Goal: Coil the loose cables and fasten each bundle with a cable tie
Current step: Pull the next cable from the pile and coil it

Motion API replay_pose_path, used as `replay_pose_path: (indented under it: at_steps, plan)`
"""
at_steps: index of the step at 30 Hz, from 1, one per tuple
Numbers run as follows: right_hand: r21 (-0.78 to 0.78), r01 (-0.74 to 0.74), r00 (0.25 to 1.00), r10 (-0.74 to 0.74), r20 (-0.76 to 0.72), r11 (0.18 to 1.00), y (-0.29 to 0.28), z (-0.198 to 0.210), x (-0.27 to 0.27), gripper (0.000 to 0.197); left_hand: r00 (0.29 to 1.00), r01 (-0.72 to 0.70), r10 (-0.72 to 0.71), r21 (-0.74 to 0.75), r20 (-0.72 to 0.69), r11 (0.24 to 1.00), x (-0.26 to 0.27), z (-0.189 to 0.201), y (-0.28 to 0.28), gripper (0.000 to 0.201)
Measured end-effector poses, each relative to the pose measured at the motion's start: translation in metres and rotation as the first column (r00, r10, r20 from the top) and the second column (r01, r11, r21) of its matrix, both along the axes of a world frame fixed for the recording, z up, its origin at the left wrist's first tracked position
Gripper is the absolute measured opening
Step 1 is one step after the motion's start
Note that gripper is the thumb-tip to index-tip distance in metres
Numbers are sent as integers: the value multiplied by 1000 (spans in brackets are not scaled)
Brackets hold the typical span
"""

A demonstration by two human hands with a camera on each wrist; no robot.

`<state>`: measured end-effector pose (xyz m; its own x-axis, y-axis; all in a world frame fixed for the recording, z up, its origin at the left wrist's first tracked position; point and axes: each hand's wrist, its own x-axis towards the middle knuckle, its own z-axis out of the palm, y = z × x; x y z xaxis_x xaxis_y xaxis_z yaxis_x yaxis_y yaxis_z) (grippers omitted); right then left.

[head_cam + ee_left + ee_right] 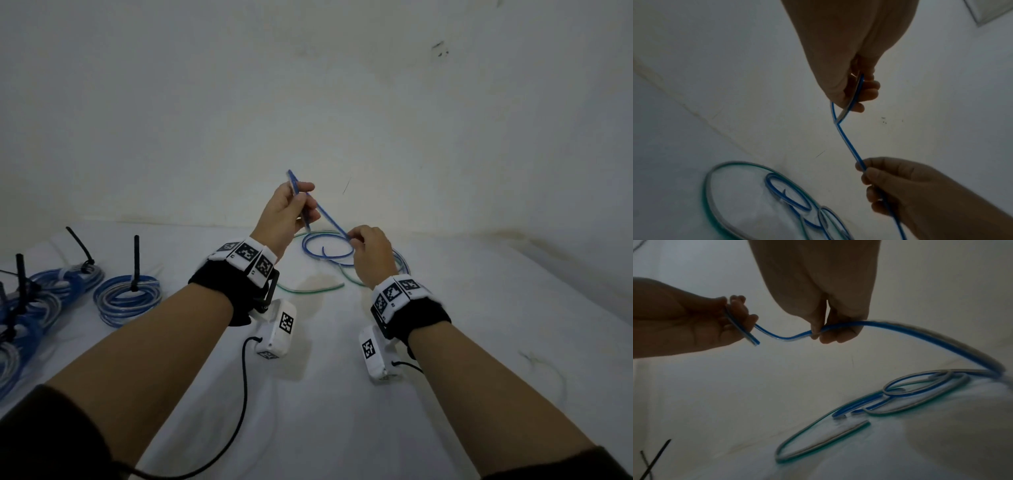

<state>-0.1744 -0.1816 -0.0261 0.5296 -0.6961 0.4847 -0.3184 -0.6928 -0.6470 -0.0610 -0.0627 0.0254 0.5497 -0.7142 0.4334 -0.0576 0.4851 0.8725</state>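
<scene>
1. Left hand point(286, 209) is up above the white surface point(325, 394), fingers curled round the end of the blue cable point(329, 219). The end is folded back on itself, a short doubled length pinned between thumb and fingers.
2. Right hand point(371, 253) sits lower and to the right, thumb and forefinger pinching the same blue cable a little way along.
3. Between the two hands the cable runs as a short slanted span, clear of the surface.
4. Behind the right hand the cable arcs down and lands in loose loops on the surface, just beyond both hands.
5. A green cable point(308, 289) lies there too, uncoiled, its loops tangled over and under the blue ones; one cut end points toward the left wrist.
6. Far left, well apart from the action: finished blue coils point(128, 299), each cinched with a black cable tie point(136, 263) whose tail sticks up.
7. White wrist cameras with black-and-white markers hang under both wrists.
8. A pale wall point(308, 102) rises behind the surface.
</scene>
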Motion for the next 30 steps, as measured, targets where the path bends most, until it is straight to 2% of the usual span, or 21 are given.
replay_pose_path:
  at_steps: [3, 8, 11, 14, 16, 18, 20, 21, 23, 25, 26, 28, 30]
  plan:
    - [-49, -69, 997, 68, -27, 996, 9, 3, 8, 24, 982, -103, 104, -14, 160, 995, 4, -3, 3, 24]
    - [-108, -195, 976, 182, -117, 975, 24, 10, 17, 27, 918, -212, 216, -49, 332, 976, 13, -13, 0, 21]
    - [-104, -247, 955, 224, -194, 963, 33, 18, 17, 26, 793, -329, 273, 5, 544, 944, 17, -19, 2, 20]
    - [-57, -283, 947, 270, -172, 957, 37, 23, 13, 21, 679, -400, 201, 126, 706, 908, 20, -20, 6, 24]
    - [-24, -320, 943, 316, -103, 947, 37, 22, 11, 13, 618, -467, 144, 214, 773, 858, 20, -20, 8, 30]
    - [-41, -366, 928, 362, -86, 930, 39, 23, 10, 10, 543, -548, 124, 238, 830, 802, 20, -21, 9, 32]
    - [-102, -410, 910, 399, -114, 906, 40, 22, 10, 18, 450, -619, 106, 225, 887, 752, 19, -22, 10, 32]
    - [-132, -423, 904, 407, -134, 897, 39, 21, 9, 21, 428, -641, 90, 231, 900, 732, 20, -22, 10, 35]
    - [-170, -420, 906, 402, -131, 892, 34, 19, 8, 21, 416, -668, 44, 273, 908, 693, 24, -22, 11, 42]
    - [-232, -374, 928, 363, -90, 898, 27, 17, 6, 12, 432, -645, -1, 309, 902, 699, 28, -22, 14, 45]
    - [-279, -336, 942, 326, -83, 900, 24, 17, 6, 9, 474, -600, -15, 336, 880, 726, 28, -22, 16, 46]
    - [-383, -251, 968, 241, -73, 889, 20, 18, 5, 13, 622, -454, -58, 419, 781, 786, 24, -23, 23, 45]
    - [-459, -200, 979, 193, -63, 865, 19, 19, 5, 23, 706, -332, -118, 473, 699, 816, 20, -23, 28, 41]
